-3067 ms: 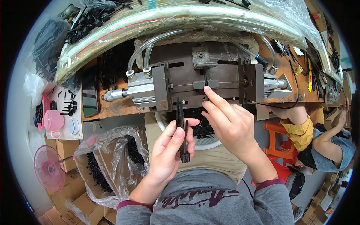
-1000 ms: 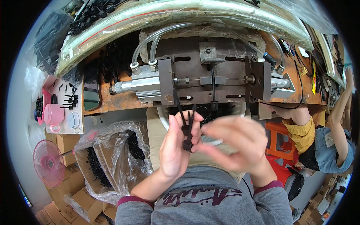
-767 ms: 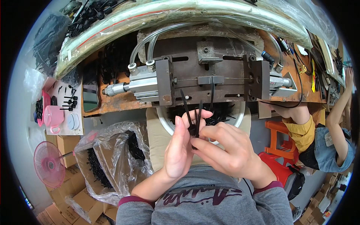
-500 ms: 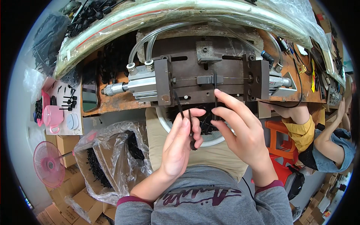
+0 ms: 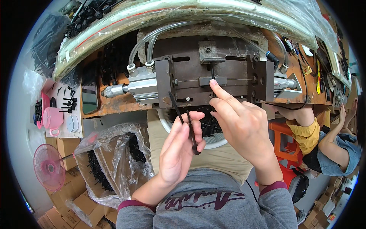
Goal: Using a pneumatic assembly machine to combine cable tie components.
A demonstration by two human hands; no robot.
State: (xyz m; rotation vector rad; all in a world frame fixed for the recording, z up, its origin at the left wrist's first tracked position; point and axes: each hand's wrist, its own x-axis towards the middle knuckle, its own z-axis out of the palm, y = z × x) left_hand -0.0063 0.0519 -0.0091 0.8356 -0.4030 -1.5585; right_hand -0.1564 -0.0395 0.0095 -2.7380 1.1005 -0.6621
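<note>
My left hand [image 5: 177,147] is closed around two slim black plastic rods [image 5: 175,104], one of which ends in a wider head below the fingers. With my right hand [image 5: 244,126] I grip another slim black rod [image 5: 213,71], my index fingertip pressing it down on the small grey block [image 5: 222,81]. That block sits mid-way along a thin wire on a dark metal fixture [image 5: 190,92]. The rod's far tip points at the grey bracket [image 5: 208,53]; its near end is mostly hidden by my fingers.
Air cylinders [image 5: 143,88] with clear hoses flank the fixture. Below it, between my legs, a white basket [image 5: 164,121] holds black parts. A plastic-lined box [image 5: 114,162] stands left, near a pink fan [image 5: 49,167]. Another person [image 5: 339,147] sits at the right.
My right hand has moved forward and slightly left, pushing its rod across the block toward the bracket. My left hand has shifted a little left with its rods.
</note>
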